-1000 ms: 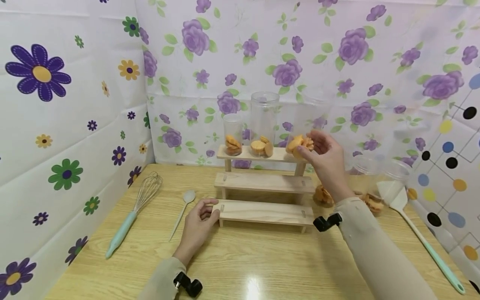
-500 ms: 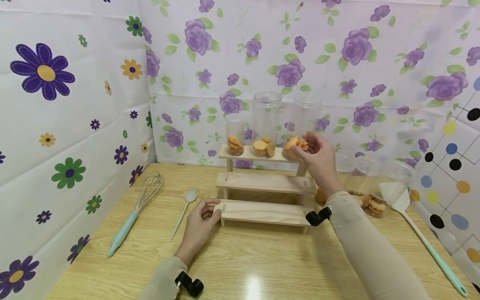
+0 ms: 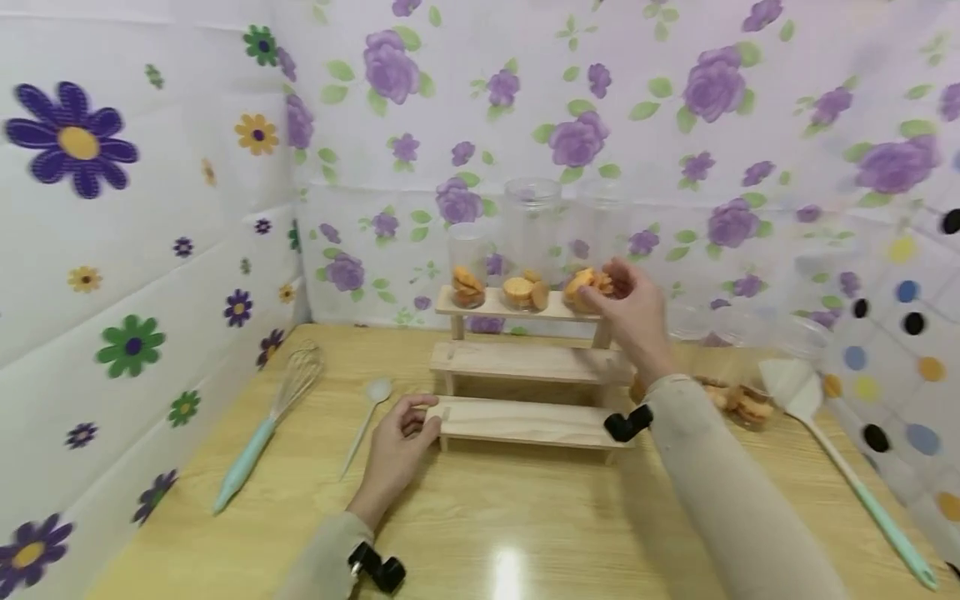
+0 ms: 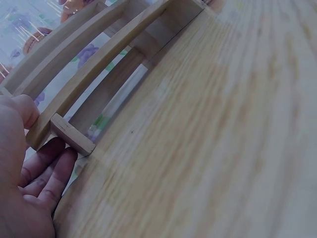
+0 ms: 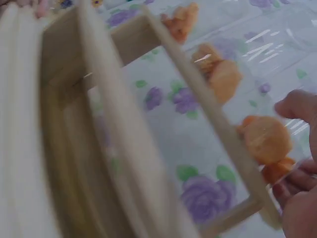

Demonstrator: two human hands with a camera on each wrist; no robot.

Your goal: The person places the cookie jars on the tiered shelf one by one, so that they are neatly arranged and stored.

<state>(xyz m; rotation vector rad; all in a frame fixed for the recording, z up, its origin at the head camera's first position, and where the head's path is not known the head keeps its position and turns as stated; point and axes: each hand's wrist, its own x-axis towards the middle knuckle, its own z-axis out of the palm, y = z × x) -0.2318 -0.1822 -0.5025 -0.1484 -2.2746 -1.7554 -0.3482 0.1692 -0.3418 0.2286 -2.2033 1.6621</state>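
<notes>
A: Which step is in hand?

B: The setting of a clear jar [image 3: 602, 236] on the top tier [image 3: 557, 311] of the wooden stand [image 3: 525, 362], it is judged. Low on its wall, the jar is gripped by the right hand [image 3: 637, 315]; the left end of the bottom tier [image 3: 525, 419] is pinched between thumb and fingers by the left hand [image 3: 400, 448] (for steadying, presumably).

A: And what is called for by the next move?

B: A flat seating of the base, then a gentle release, so that the middle jar [image 3: 531, 240] is not nudged. Whether the jar's full weight is borne by the board cannot be told.

A: How is the jar placed and pointed?

B: It is positioned at the tier's right end, in a row with the middle jar and the left jar [image 3: 467, 250]. Its mouth is pointed upward and its long axis is held near vertical, square to the board; a slight lean cannot be ruled out. Orange biscuits [image 3: 581, 284] are heaped at its bottom.
</notes>
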